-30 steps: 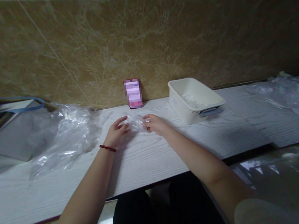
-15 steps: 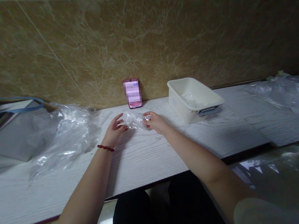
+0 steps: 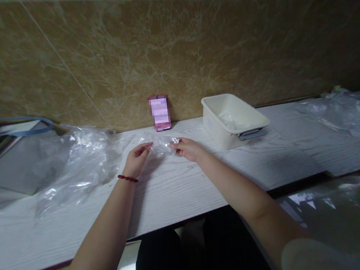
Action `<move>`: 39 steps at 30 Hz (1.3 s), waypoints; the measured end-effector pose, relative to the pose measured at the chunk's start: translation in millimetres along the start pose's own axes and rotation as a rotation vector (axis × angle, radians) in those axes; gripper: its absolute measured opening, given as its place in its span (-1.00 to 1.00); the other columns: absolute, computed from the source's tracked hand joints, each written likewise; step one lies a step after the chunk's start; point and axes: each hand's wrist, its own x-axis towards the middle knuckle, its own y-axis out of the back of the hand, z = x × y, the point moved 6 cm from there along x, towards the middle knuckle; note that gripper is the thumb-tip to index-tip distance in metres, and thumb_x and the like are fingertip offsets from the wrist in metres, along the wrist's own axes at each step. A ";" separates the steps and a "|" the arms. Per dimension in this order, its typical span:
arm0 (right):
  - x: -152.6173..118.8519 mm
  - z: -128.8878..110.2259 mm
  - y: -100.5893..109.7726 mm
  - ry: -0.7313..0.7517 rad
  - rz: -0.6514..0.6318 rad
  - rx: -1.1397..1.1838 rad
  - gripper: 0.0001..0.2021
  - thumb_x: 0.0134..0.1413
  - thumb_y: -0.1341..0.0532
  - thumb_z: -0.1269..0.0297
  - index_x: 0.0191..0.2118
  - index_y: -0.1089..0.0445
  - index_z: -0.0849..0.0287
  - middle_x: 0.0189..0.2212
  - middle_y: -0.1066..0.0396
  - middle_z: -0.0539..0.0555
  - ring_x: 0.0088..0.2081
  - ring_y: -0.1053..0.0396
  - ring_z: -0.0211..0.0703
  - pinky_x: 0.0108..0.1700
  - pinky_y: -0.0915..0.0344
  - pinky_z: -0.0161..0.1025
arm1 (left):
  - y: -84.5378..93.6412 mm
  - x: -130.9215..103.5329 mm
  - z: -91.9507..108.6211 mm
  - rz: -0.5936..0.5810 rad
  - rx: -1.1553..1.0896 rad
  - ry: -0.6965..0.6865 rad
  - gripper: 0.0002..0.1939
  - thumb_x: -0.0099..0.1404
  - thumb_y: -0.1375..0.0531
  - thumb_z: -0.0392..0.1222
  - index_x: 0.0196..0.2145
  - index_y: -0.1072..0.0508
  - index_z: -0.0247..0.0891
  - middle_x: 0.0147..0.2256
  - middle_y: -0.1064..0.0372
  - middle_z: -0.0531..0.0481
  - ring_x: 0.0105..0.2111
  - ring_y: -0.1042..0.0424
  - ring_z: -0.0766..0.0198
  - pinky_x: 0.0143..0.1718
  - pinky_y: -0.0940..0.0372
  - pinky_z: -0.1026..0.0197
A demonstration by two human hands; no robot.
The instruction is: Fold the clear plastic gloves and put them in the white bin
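Plastic first: crumpled clear wrap [image 3: 162, 144] sits between the two hands, over the middle of the pale wood-grain surface [image 3: 176, 191], just in front of the phone. Right hand [image 3: 188, 148] has its right end – thumb and fingers closed on it in a pinch. Left hand [image 3: 139, 158] is at the wrap's left side, fingers bent and pointing inward; can't tell whether they grip it or only touch, the film is too see-through there. Dark red beaded bracelet [image 3: 128, 178] on the left wrist.

Phone [image 3: 160, 113] stands upright at the foot of the brown marbled wall [image 3: 170, 45], lit screen facing the person, content blurred out. Right of it, near the right hand but apart from it: cream bin [image 3: 216, 124], open top, with some clear plastic pieces [image 3: 229, 120] inside; too small to say what they are. Grey clip [image 3: 250, 134] on the bin's near right end.

Far left: pale box [image 3: 10, 169] with a blue band [image 3: 35, 131] across its top edge. Big heap of clear film [image 3: 86, 156] lies between that box and the left hand – bunched, shiny, spread on the surface. More clear film [image 3: 349, 113] at the far right, well apart from both hands, past the bin.
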 end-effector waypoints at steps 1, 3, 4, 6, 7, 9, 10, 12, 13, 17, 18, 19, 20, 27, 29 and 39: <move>0.1 0.7 -0.1 -0.013 -0.005 0.025 -0.77 -0.31 -0.30 0.47 -0.43 -0.26 0.22 -0.50 -0.33 -0.07 -0.44 -0.28 -0.40 -0.33 -0.22 -0.40 | 0.4 -0.3 0.6 0.028 -0.005 -0.002 -0.65 -0.03 -0.20 -0.09 -0.27 -0.45 -0.31 -0.32 -0.41 -0.07 -0.32 -0.34 0.28 -0.21 -0.20 0.21; 0.1 2.5 2.0 -0.041 0.017 0.055 -0.82 -0.27 -0.28 0.44 -0.45 -0.27 0.22 -0.51 -0.34 -0.07 -0.46 -0.27 -0.41 -0.38 -0.20 -0.42 | 0.2 -1.6 2.4 0.068 -0.016 0.001 -0.61 -0.04 -0.21 -0.09 -0.23 -0.43 -0.33 -0.33 -0.40 -0.08 -0.36 -0.35 0.30 -0.25 -0.22 0.22; 0.0 3.3 3.5 -0.051 0.033 0.059 -0.83 -0.25 -0.27 0.44 -0.44 -0.27 0.21 -0.52 -0.34 -0.07 -0.48 -0.27 -0.41 -0.40 -0.19 -0.43 | -0.4 -2.4 3.7 0.075 -0.018 0.002 -0.59 -0.04 -0.21 -0.09 -0.21 -0.42 -0.34 -0.35 -0.40 -0.07 -0.39 -0.35 0.31 -0.27 -0.23 0.23; -0.4 4.4 6.7 -0.065 0.059 0.032 -0.83 -0.23 -0.26 0.44 -0.42 -0.28 0.20 -0.53 -0.34 -0.08 -0.51 -0.25 -0.42 -0.45 -0.16 -0.44 | -3.4 -3.8 6.0 0.038 -0.022 0.008 -0.54 -0.05 -0.21 -0.11 -0.16 -0.39 -0.33 -0.39 -0.40 -0.04 -0.44 -0.34 0.35 -0.31 -0.24 0.25; -0.4 4.5 8.0 -0.070 0.066 0.002 -0.84 -0.22 -0.26 0.44 -0.41 -0.28 0.20 -0.55 -0.33 -0.08 -0.54 -0.23 -0.43 -0.48 -0.14 -0.44 | -5.6 -4.4 6.7 -0.002 -0.031 0.014 -0.52 -0.05 -0.21 -0.11 -0.13 -0.37 -0.32 -0.39 -0.39 -0.03 -0.45 -0.33 0.36 -0.33 -0.24 0.26; -0.4 4.4 9.8 -0.075 0.070 -0.061 -0.86 -0.21 -0.25 0.44 -0.43 -0.28 0.21 -0.59 -0.31 -0.09 -0.61 -0.17 -0.45 -0.54 -0.09 -0.44 | -9.8 -5.8 6.9 -0.093 -0.065 0.029 -0.46 -0.06 -0.21 -0.13 -0.07 -0.33 -0.29 -0.37 -0.39 -0.02 -0.46 -0.32 0.39 -0.34 -0.25 0.26; -0.2 3.9 10.3 -0.072 0.070 -0.080 -0.86 -0.21 -0.25 0.44 -0.45 -0.28 0.22 -0.61 -0.29 -0.09 -0.63 -0.15 -0.46 -0.56 -0.08 -0.44 | -11.0 -6.4 6.5 -0.128 -0.088 0.035 -0.44 -0.06 -0.21 -0.14 -0.05 -0.31 -0.28 -0.35 -0.38 -0.03 -0.46 -0.32 0.39 -0.34 -0.25 0.26; 0.2 2.7 10.2 -0.061 0.065 -0.075 -0.86 -0.22 -0.25 0.47 -0.46 -0.27 0.22 -0.60 -0.29 -0.10 -0.61 -0.18 -0.46 -0.52 -0.14 -0.44 | -11.0 -7.1 5.7 -0.153 -0.135 0.039 -0.41 -0.07 -0.22 -0.16 -0.02 -0.28 -0.26 -0.32 -0.37 -0.02 -0.45 -0.32 0.40 -0.34 -0.25 0.27; 0.3 2.1 9.9 -0.055 0.064 -0.059 -0.85 -0.23 -0.25 0.49 -0.46 -0.26 0.22 -0.58 -0.29 -0.09 -0.58 -0.21 -0.45 -0.49 -0.18 -0.44 | -10.4 -7.3 5.6 -0.153 -0.159 0.037 -0.42 -0.08 -0.22 -0.18 -0.03 -0.28 -0.25 -0.30 -0.37 -0.02 -0.46 -0.32 0.41 -0.35 -0.26 0.28; -0.4 -0.7 9.1 -0.027 0.077 -0.033 -0.82 -0.23 -0.24 0.54 -0.45 -0.23 0.22 -0.52 -0.31 -0.07 -0.49 -0.28 -0.41 -0.38 -0.28 -0.38 | -9.2 -7.3 8.5 -0.172 -0.323 0.037 -0.63 -0.09 -0.19 -0.30 -0.24 -0.34 -0.18 -0.20 -0.32 0.02 -0.42 -0.32 0.42 -0.36 -0.28 0.29; -0.9 -1.4 9.0 -0.022 0.082 -0.038 -0.82 -0.23 -0.23 0.54 -0.45 -0.23 0.22 -0.52 -0.30 -0.07 -0.49 -0.28 -0.41 -0.38 -0.29 -0.37 | -8.8 -7.0 9.6 -0.179 -0.368 0.044 -0.67 -0.08 -0.17 -0.31 -0.27 -0.32 -0.17 -0.17 -0.30 0.04 -0.41 -0.32 0.41 -0.36 -0.29 0.27; -1.4 -2.1 8.8 -0.019 0.087 -0.045 -0.82 -0.22 -0.23 0.55 -0.45 -0.23 0.21 -0.52 -0.30 -0.07 -0.49 -0.28 -0.40 -0.38 -0.30 -0.36 | -8.1 -6.6 10.7 -0.182 -0.404 0.053 -0.67 -0.07 -0.15 -0.31 -0.27 -0.30 -0.14 -0.16 -0.29 0.04 -0.42 -0.32 0.41 -0.37 -0.30 0.26; -2.0 -2.7 8.7 -0.019 0.092 -0.052 -0.83 -0.21 -0.22 0.55 -0.45 -0.22 0.21 -0.52 -0.30 -0.07 -0.49 -0.28 -0.40 -0.38 -0.31 -0.36 | -7.2 -6.1 11.6 -0.178 -0.428 0.064 -0.66 -0.05 -0.13 -0.30 -0.24 -0.29 -0.12 -0.16 -0.29 0.04 -0.42 -0.33 0.41 -0.38 -0.30 0.24; -4.3 -2.7 6.1 -0.021 0.131 -0.095 -0.84 -0.16 -0.15 0.61 -0.46 -0.20 0.22 -0.55 -0.26 -0.08 -0.49 -0.27 -0.39 -0.37 -0.34 -0.32 | -7.2 -7.9 12.1 -0.056 -0.263 0.139 -0.56 0.07 -0.10 -0.04 -0.06 -0.22 -0.11 -0.16 -0.28 -0.04 -0.38 -0.33 0.34 -0.50 -0.33 0.27; -4.1 -1.4 5.4 -0.019 0.133 -0.104 -0.83 -0.17 -0.16 0.61 -0.47 -0.19 0.22 -0.56 -0.26 -0.09 -0.50 -0.27 -0.39 -0.35 -0.34 -0.30 | -6.8 -8.5 6.1 0.035 -0.183 0.191 -0.52 0.06 -0.12 0.01 -0.05 -0.19 -0.12 -0.27 -0.32 -0.02 -0.43 -0.33 0.35 -0.58 -0.29 0.33; -3.9 -0.6 3.9 0.006 0.137 -0.112 -0.81 -0.22 -0.23 0.55 -0.49 -0.20 0.21 -0.57 -0.27 -0.07 -0.49 -0.28 -0.40 -0.35 -0.35 -0.34 | 2.5 -5.6 8.2 0.252 0.247 0.048 -0.72 0.12 -0.02 0.05 -0.43 -0.27 -0.25 -0.64 -0.17 0.16 -0.79 -0.09 0.48 -0.79 -0.01 0.38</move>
